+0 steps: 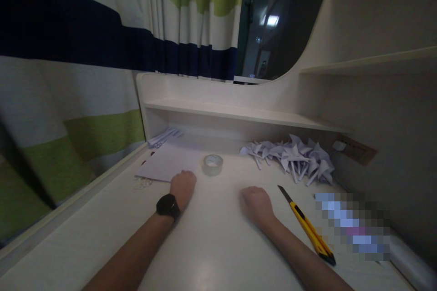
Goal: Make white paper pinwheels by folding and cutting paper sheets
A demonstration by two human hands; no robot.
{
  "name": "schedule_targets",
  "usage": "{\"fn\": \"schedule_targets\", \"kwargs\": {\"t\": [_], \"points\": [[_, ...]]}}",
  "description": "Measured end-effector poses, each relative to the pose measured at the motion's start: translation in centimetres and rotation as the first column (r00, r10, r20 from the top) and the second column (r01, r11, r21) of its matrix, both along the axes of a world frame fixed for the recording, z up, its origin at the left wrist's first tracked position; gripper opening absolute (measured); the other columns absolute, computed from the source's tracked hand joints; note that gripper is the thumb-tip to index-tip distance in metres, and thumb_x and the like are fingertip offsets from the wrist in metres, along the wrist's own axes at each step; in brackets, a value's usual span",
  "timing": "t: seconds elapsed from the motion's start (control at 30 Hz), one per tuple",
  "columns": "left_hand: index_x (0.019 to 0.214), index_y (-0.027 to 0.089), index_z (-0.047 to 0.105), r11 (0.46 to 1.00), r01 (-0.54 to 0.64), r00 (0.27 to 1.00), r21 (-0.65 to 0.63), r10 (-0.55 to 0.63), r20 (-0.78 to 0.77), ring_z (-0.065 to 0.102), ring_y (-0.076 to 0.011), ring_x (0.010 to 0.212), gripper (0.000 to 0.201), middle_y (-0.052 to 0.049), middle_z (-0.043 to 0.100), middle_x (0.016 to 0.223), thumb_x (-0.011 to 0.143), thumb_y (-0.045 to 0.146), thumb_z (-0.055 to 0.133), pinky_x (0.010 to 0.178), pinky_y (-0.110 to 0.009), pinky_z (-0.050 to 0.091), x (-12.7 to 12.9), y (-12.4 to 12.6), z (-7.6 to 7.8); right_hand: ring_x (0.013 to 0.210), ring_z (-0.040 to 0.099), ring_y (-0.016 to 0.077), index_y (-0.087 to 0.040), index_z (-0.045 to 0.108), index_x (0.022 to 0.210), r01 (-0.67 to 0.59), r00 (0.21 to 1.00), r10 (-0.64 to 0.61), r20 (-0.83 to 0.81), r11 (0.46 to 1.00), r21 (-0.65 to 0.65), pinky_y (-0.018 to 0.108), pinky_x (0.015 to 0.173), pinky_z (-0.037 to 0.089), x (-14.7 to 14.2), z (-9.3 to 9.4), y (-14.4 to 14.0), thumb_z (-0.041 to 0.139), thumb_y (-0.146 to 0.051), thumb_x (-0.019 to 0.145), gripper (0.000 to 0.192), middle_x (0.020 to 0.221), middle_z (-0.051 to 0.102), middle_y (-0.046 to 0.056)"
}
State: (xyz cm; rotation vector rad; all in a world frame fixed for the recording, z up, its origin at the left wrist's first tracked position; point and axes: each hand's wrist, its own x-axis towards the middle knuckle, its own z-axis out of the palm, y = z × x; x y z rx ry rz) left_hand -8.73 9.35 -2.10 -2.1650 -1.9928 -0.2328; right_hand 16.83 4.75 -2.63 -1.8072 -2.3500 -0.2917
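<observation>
My left hand (183,186), with a black watch (168,205) on its wrist, rests closed on the desk at the near right edge of the white paper sheets (170,159). No object shows in its fingers. To the right, my right hand (257,202) lies on the desktop as a loose fist, also with nothing visible in it. A roll of clear tape (212,165) sits just beyond and between the hands. Beside my right forearm is a yellow utility knife (309,227), its blade out and pointing away from me.
Folded paper pinwheels (297,157) are heaped at the back right. Paper strips (165,137) lie at the back left, and small scraps (142,183) by the sheets. A blurred-out item (351,225) is at the right. A shelf (232,113) runs along the back, near a curtain (191,18).
</observation>
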Motion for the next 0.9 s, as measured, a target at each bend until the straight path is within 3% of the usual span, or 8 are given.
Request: {"fn": "schedule_targets", "kwargs": {"t": [0.23,0.43,0.53,0.7,0.8,0.9], "points": [[0.087,0.009,0.073,0.997,0.046,0.999,-0.066,-0.047,-0.02,0.067,-0.0305,0.086,0.038,-0.021,0.07,0.088,0.093,0.025,0.039,0.073,-0.039,0.049,-1.0,-0.6,0.8,0.083,0.063,0.0215,-0.018,0.07,0.083,-0.038,0.999,0.038,-0.003,0.999,-0.004,0.03,0.075,0.038,-0.7,-0.3,-0.2,0.042,-0.026,0.091,0.03,0.084,0.07,0.01],[0.089,0.006,0.073,0.996,-0.005,0.999,-0.088,0.003,-0.032,0.066,-0.0312,0.089,0.033,-0.024,0.069,0.087,0.085,0.008,0.041,0.073,-0.039,0.047,-0.5,-0.7,0.9,0.084,0.063,0.021,-0.018,0.069,0.083,-0.099,0.995,0.097,-0.035,0.993,-0.059,0.029,0.075,0.039,-2.3,0.3,0.2,0.043,-0.024,0.09,0.028,0.087,0.07,0.01],[0.088,0.006,0.073,0.996,-0.019,0.999,-0.083,0.017,-0.03,0.064,-0.0334,0.091,0.034,-0.025,0.068,0.091,0.087,0.014,0.041,0.075,-0.041,0.045,-0.3,-0.8,0.8,0.088,0.063,0.0196,-0.018,0.068,0.086,-0.2,0.977,0.193,-0.087,0.976,-0.085,0.026,0.078,0.04,-4.4,0.7,1.0,0.045,-0.021,0.088,0.024,0.091,0.07,0.009],[0.103,0.002,0.068,0.996,-0.091,0.995,-0.01,0.09,-0.038,0.058,-0.0379,0.099,0.046,-0.028,0.064,0.104,0.092,0.035,0.037,0.084,-0.05,0.038,-1.1,-1.1,0.9,0.092,0.064,0.019,-0.017,0.067,0.092,-0.342,0.923,0.316,-0.219,0.935,-0.093,0.024,0.08,0.041,-9.6,0.2,3.3,0.044,-0.02,0.089,0.024,0.096,0.071,0.009],[0.098,0.004,0.069,0.997,-0.077,0.996,0.0,0.077,-0.042,0.059,-0.0373,0.097,0.044,-0.025,0.066,0.098,0.091,0.035,0.038,0.083,-0.049,0.037,-1.7,-0.6,0.9,0.095,0.063,0.0195,-0.015,0.065,0.101,-0.388,0.885,0.362,-0.294,0.921,-0.033,0.025,0.082,0.041,-12.4,-0.8,4.6,0.044,-0.019,0.09,0.024,0.101,0.07,0.011],[0.091,0.006,0.071,0.998,-0.054,0.998,-0.015,0.053,-0.033,0.061,-0.0355,0.094,0.042,-0.024,0.068,0.092,0.092,0.029,0.037,0.08,-0.046,0.039,-2.0,0.2,0.9,0.096,0.061,0.0194,-0.013,0.063,0.098,-0.388,0.879,0.366,-0.305,0.922,-0.013,0.025,0.084,0.041,-13.9,-1.4,5.5,0.043,-0.013,0.089,0.022,0.1,0.068,0.012]]}}
